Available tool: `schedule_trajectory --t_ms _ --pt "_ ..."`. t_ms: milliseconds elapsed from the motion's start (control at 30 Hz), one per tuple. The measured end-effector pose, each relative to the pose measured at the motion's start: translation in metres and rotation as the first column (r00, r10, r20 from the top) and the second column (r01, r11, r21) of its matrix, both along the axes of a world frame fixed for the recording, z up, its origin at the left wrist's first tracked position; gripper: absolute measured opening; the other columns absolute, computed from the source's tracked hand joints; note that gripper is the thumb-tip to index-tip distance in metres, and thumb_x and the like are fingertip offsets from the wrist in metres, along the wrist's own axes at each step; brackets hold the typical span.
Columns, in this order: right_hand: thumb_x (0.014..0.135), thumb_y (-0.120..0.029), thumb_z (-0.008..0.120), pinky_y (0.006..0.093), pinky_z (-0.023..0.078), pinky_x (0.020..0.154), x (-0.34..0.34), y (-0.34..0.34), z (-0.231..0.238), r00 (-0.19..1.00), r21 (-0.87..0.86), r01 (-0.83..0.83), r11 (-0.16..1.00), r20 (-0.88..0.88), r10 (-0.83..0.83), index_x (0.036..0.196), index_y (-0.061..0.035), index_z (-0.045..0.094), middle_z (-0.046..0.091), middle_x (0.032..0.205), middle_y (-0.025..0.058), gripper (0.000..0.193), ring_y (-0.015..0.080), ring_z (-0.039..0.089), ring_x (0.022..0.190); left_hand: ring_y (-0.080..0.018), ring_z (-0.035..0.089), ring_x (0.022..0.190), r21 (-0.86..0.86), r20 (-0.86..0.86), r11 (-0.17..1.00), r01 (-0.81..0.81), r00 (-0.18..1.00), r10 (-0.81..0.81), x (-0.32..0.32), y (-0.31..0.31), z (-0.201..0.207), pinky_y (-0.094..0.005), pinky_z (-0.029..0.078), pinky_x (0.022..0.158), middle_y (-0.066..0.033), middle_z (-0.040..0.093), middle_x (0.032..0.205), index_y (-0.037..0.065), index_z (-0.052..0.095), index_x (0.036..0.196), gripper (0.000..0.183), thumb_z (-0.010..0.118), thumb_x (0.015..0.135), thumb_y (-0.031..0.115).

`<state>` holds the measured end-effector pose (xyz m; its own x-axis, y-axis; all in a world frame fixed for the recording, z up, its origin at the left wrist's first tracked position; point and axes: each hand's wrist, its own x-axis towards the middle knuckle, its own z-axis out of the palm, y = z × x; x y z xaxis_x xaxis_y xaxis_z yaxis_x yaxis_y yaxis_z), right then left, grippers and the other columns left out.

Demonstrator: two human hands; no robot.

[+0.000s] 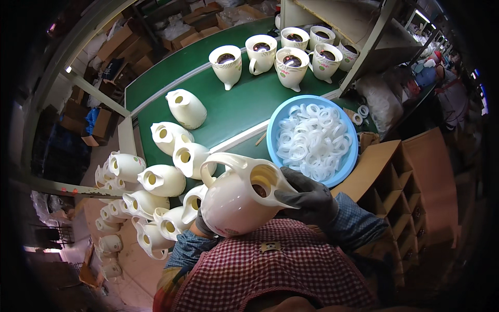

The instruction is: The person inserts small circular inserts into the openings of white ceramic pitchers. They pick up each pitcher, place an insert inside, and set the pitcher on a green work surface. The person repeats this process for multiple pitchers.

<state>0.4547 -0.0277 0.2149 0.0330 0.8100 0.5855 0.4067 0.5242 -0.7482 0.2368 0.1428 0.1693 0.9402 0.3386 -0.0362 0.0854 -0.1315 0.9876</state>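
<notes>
A glossy cream-white jug body [234, 200] with a loop handle is held tilted in front of my apron, its opening toward the upper right. My right hand [309, 200], in a dark grey glove, is closed on the rim by the spout, thumb at the opening. My left hand [204, 224] grips the jug low on its left side; most of its fingers are hidden behind the body. Inside the opening something brownish shows, too dark to make out. Just beyond my right hand stands a light blue basin [270, 140] heaped with translucent white rings [312, 138].
Several similar white jug bodies [162, 179] lie on their sides at the left. On the green bench [228, 112], several upright white jugs [226, 67] with dark insides stand at the back. A divided cardboard box [403, 203] is at the right, and a metal frame post [366, 49] rises behind the basin.
</notes>
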Motion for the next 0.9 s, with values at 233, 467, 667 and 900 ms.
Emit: schedule_trajectory --t_ms 233,467,667,900 --pt "0.091 -0.009 0.075 0.0464 0.053 0.105 0.001 0.0 -0.006 0.999 0.033 -0.019 0.999 0.028 0.018 0.119 -0.0092 0.069 0.049 0.148 0.0349 0.029 0.0465 0.057 0.133 -0.023 0.056 0.129 -0.273 0.045 0.961 0.036 0.999 -0.025 -0.007 0.003 -0.028 -0.0358 0.047 0.11 -0.0113 0.059 0.139 0.007 0.051 0.146 0.059 0.075 0.094 0.021" --pt "0.089 -0.006 0.077 0.0481 0.05 0.108 0.003 -0.002 -0.008 0.999 -0.01 -0.043 0.999 0.022 0.043 0.115 -0.0045 0.072 0.046 0.148 0.0386 0.027 0.0492 0.055 0.134 -0.0232 0.057 0.128 -0.196 0.031 0.981 0.011 0.999 -0.005 -0.003 -0.001 -0.021 -0.036 0.047 0.11 -0.0115 0.059 0.138 0.007 0.051 0.146 0.058 0.075 0.094 0.021" --pt "0.089 -0.011 0.077 0.0462 0.053 0.105 0.002 -0.005 -0.003 0.999 -0.003 -0.018 1.0 0.048 0.018 0.123 -0.0117 0.068 0.05 0.147 0.035 0.034 0.0464 0.056 0.134 -0.0234 0.057 0.128 -0.241 0.019 0.97 0.013 1.0 -0.009 -0.004 -0.005 -0.028 -0.0362 0.047 0.11 -0.0116 0.06 0.138 0.007 0.051 0.145 0.058 0.076 0.094 0.021" --pt "0.09 -0.01 0.076 0.0465 0.053 0.105 0.003 -0.004 0.003 0.995 0.003 -0.068 0.998 0.078 0.067 0.129 -0.0129 0.064 0.052 0.144 0.0356 0.041 0.0463 0.058 0.132 -0.0236 0.057 0.128 -0.34 -0.02 0.94 0.036 0.999 -0.045 -0.007 -0.008 -0.042 -0.0365 0.047 0.11 -0.0118 0.06 0.138 0.007 0.052 0.145 0.058 0.076 0.094 0.02"
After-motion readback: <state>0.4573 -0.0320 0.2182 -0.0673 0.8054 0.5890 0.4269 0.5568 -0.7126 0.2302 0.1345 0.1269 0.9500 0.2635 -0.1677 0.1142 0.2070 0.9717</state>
